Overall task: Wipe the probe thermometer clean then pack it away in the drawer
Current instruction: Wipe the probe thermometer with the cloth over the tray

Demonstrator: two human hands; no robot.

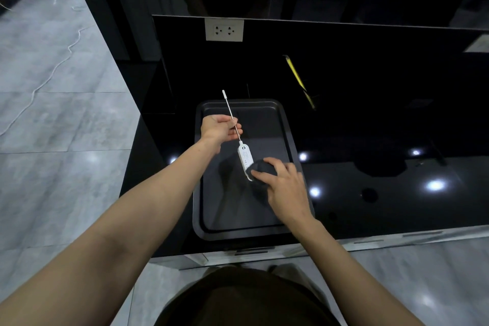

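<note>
The probe thermometer [244,155] has a white oblong body and a thin metal stem with a white tip cap pointing up and away. My left hand [220,128] pinches the stem at about its middle, holding the thermometer above a dark baking tray [285,124]. My right hand [284,188] grips a dark cloth [262,168] and presses it against the lower end of the white body. The cloth hides the body's bottom end. No open drawer is in view.
The tray sits on a glossy black counter [383,193] near its front left corner. A yellow-and-black tool [299,79] lies further back. A white double socket [224,30] is on the back panel. Grey tiled floor with a white cable [53,71] is at left.
</note>
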